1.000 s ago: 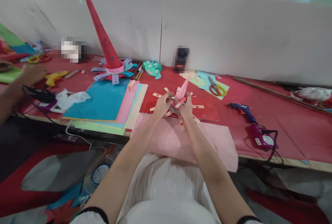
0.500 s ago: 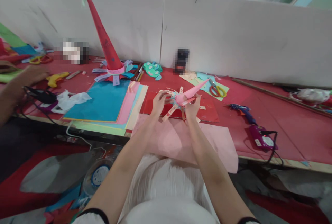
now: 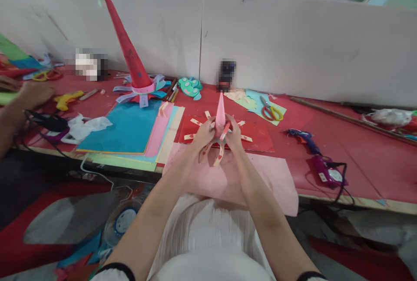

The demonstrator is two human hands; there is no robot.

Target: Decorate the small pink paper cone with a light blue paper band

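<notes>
Leaning over a pink sheet point(image 3: 234, 172) hanging past the near edge of a red tabletop point(image 3: 368, 155), with a clear tub point(image 3: 110, 229) below at the left. Seeing a blue-and-white disc point(image 3: 126, 220) there, without being able to tell inside from on top. Holding a pink cone point(image 3: 220, 112) point up above a red board point(image 3: 262, 137), just beyond the sheet. Grasping its base from either side, curling the fingers of the left hand point(image 3: 204, 133) and the right hand point(image 3: 233, 136); hiding much of the base in doing so, leaving the exact pinch points and any contact with the board impossible to tell. Having cream strips point(image 3: 219, 156) with red marks fanning out below, and a red-and-white strip point(image 3: 225, 129) tilting up by the right hand.

Having a blue sheet point(image 3: 127, 124) lying on a paper stack at the left, with crumpled white plastic point(image 3: 85, 127) overlapping its edge, and a blue glue gun point(image 3: 302, 137) near a purple socket box point(image 3: 329, 173) at the right. Facing scissors point(image 3: 273, 110) on coloured scraps beyond the board, and, farther left, a yellow glue gun point(image 3: 67, 100) near another person's hand point(image 3: 36, 93), with the arm running out of view. Facing also a tall red cone point(image 3: 128, 51) blocking much of a brown tray point(image 3: 174, 83); not making out its contents. Looking finally toward a white wall point(image 3: 146, 20), with pixels masking a dark thing point(image 3: 227, 74) before it.
</notes>
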